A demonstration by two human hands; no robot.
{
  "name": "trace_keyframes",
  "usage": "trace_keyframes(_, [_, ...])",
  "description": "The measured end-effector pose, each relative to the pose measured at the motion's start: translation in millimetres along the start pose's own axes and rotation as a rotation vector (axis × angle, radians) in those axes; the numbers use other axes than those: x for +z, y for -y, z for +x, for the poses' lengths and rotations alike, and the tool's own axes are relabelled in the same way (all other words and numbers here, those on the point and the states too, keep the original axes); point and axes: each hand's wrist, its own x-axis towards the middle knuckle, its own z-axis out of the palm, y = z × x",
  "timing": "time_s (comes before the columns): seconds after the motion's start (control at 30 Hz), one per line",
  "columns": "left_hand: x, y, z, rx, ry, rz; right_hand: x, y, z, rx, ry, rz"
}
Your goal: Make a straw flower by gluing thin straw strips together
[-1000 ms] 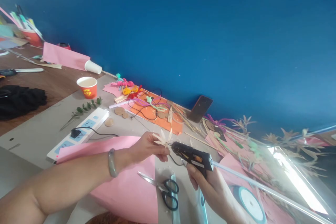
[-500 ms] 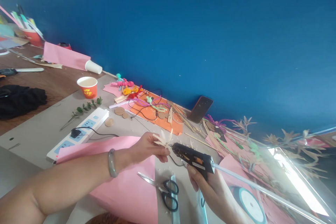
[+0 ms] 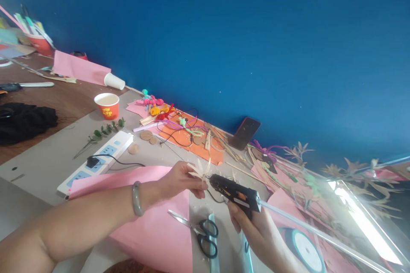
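My left hand (image 3: pixel 179 181), a grey bangle on its wrist, pinches a small pale straw flower (image 3: pixel 200 168) above the pink paper (image 3: pixel 150 217). My right hand (image 3: pixel 256 228) grips a black hot glue gun (image 3: pixel 235 192) by its handle. The gun's nozzle points left and sits right at the flower's base. A clear glue stick (image 3: pixel 320 234) sticks out of the back of the gun toward the right.
Black-handled scissors (image 3: pixel 200 230) lie just below my hands. A white power strip (image 3: pixel 98 160) with a black plug lies at left, with a red paper cup (image 3: pixel 107 106) and a green sprig behind it. Orange paper with craft scraps, a leaning phone (image 3: pixel 245 132) and dried flowers line the blue wall.
Almost nothing differs. The glue gun has shifted slightly, its nozzle staying at the flower in my left hand.
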Motion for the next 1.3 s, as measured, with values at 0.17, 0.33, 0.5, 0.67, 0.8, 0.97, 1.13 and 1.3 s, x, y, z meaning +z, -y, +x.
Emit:
trace_keyframes(0.17, [1.5, -1.4, -2.5, 0.000, 0.006, -0.007, -1.8, 3.4, -0.5, -0.009, 0.020, -0.024])
trace_keyframes(0.33, [2.5, -2.8, -3.4, 0.001, 0.015, -0.006, -3.5, 8.2, -1.5, -0.015, 0.022, -0.032])
trace_keyframes(0.5, [1.4, -1.8, -1.8, -0.003, 0.006, 0.008, -4.1, 9.6, -0.1, -0.020, 0.006, -0.018])
trace_keyframes(0.67, [1.0, -0.8, -1.9, -0.004, 0.010, 0.011, -4.6, 10.5, 2.6, -0.023, -0.012, -0.026])
trace_keyframes(0.8, [2.1, -2.1, -3.2, -0.004, 0.013, 0.009, -5.1, 9.9, 1.9, -0.047, -0.007, -0.029])
trace_keyframes(0.97, [1.9, -2.9, -3.0, 0.000, 0.023, 0.000, -5.7, 8.2, -2.8, -0.045, 0.002, -0.050])
trace_keyframes(1.13, [1.9, -3.6, -2.2, -0.011, 0.017, 0.007, -5.6, 8.6, -2.4, -0.033, -0.004, -0.067])
trace_keyframes(1.3, [2.7, -3.9, -3.0, -0.014, 0.006, 0.014, -5.9, 8.7, -1.2, -0.034, -0.006, -0.037])
